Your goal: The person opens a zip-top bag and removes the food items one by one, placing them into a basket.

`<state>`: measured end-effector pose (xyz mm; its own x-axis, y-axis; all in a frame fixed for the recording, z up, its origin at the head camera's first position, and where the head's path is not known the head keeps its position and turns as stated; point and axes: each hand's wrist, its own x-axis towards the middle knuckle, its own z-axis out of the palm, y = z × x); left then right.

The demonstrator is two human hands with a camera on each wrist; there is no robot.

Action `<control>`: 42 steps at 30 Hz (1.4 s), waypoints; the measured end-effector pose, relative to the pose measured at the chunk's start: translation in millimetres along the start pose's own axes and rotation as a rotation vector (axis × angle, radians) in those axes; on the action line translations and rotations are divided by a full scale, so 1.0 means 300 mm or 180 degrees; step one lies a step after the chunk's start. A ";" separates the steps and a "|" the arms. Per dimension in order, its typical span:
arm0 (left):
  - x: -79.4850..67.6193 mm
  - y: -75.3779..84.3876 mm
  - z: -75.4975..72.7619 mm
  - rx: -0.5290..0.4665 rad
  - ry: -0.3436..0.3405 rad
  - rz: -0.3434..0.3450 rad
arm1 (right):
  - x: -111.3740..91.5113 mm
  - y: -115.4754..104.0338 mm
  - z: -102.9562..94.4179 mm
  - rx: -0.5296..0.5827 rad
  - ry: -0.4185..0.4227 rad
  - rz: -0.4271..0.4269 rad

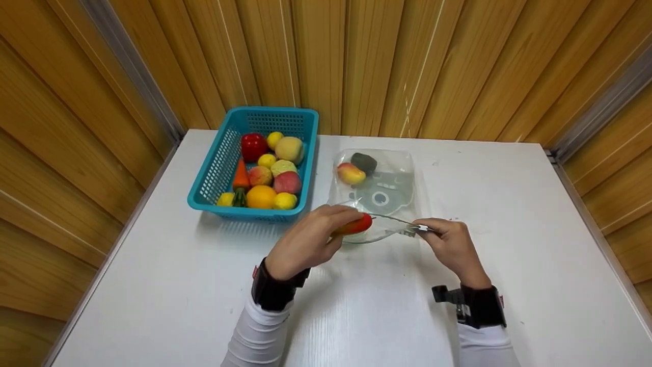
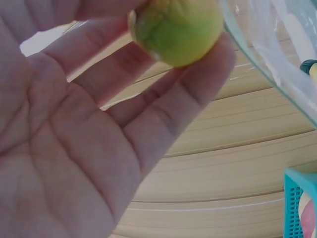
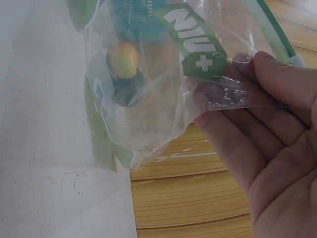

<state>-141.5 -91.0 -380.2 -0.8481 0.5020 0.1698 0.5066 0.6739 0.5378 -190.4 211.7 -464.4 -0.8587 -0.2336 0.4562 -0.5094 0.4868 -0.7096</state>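
Observation:
My left hand (image 1: pixel 313 234) pinches a fruit between fingers and thumb; the red-and-green fruit (image 1: pixel 359 224) shows its red end in the head view and a green, yellowish side in the left wrist view. It is held over the open mouth of a clear zip bag (image 1: pixel 402 162) with green print. At the bag's right corner, my right hand (image 1: pixel 451 244) grips the edge by the white slider (image 1: pixel 422 228), thumb on one side and fingers on the other. Inside the bag lie a yellow-red mango (image 1: pixel 351 174) and a dark green fruit (image 1: pixel 364 162).
Left of the bag stands a blue plastic basket (image 1: pixel 204 208) holding a red pepper (image 1: pixel 253 147), a carrot (image 1: pixel 241 176), an orange (image 1: pixel 261 197), lemons and several other fruits. A wooden panel wall (image 1: pixel 377 66) rises behind the white table (image 1: pixel 509 204).

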 end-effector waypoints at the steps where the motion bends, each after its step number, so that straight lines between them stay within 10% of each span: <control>1: -0.002 -0.002 -0.003 -0.0008 0.0041 -0.0009 | 0.000 0.000 0.000 0.0003 0.0004 -0.0007; 14: -0.007 -0.068 -0.028 0.0039 0.0822 -0.0268 | 0.004 -0.002 -0.003 -0.0093 -0.0037 0.0025; 29: -0.015 -0.252 -0.075 -0.0195 0.1677 -0.1146 | -0.002 0.007 -0.002 -0.0031 0.0014 0.0025; 42: -0.034 -0.415 -0.066 0.0048 0.1947 -0.2259 | -0.002 0.004 -0.005 -0.0015 -0.0005 0.0086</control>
<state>-198.9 -190.7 -432.5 -0.8919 -0.3990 0.2130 -0.1626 0.7223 0.6721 -190.4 213.7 -464.9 -0.8721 -0.2218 0.4361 -0.4859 0.4968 -0.7191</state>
